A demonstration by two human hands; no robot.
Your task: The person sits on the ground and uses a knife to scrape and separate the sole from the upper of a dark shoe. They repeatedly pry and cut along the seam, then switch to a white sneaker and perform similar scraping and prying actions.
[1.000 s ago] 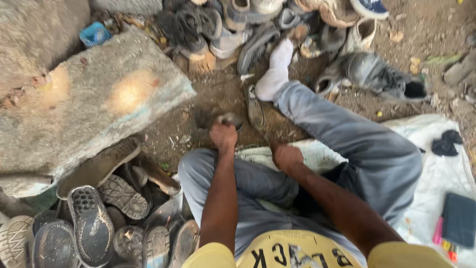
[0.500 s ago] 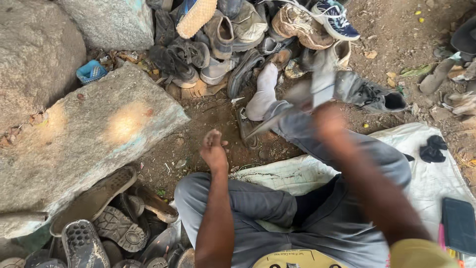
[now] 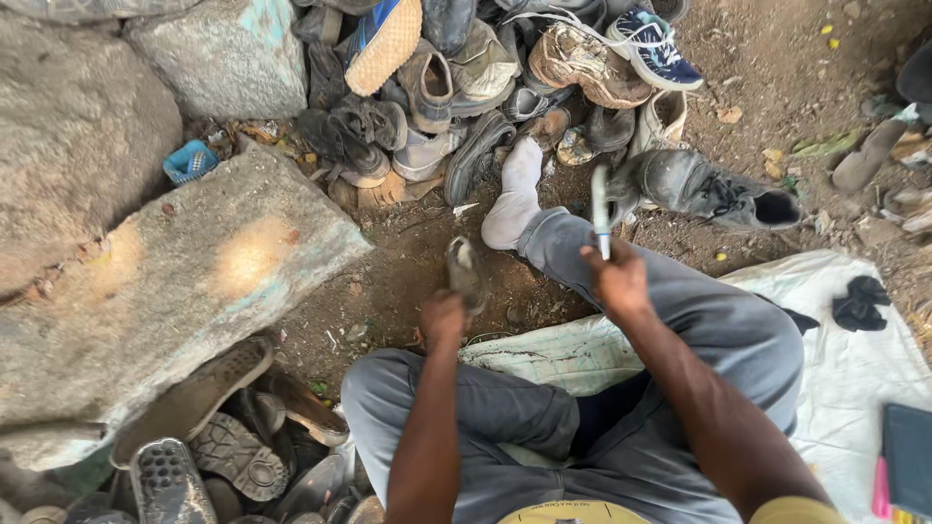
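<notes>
Dirt ground [image 3: 408, 281] w/ rocks, shoe pile [image 3: 505, 68]; hands grasp sole [image 3: 464, 274], knife [image 3: 601, 209].

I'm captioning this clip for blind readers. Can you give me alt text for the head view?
A seated person's left hand holds a dark shoe piece over dirt while the right hand raises a thin tool. Worn shoes are piled ahead, a stone slab at left.

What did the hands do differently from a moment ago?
The right hand rose from the lap and now holds a thin tool upright above the knee. The left hand kept hold of the dark shoe piece, now lifted slightly. The shoe pile and stone slab stayed put.
</notes>
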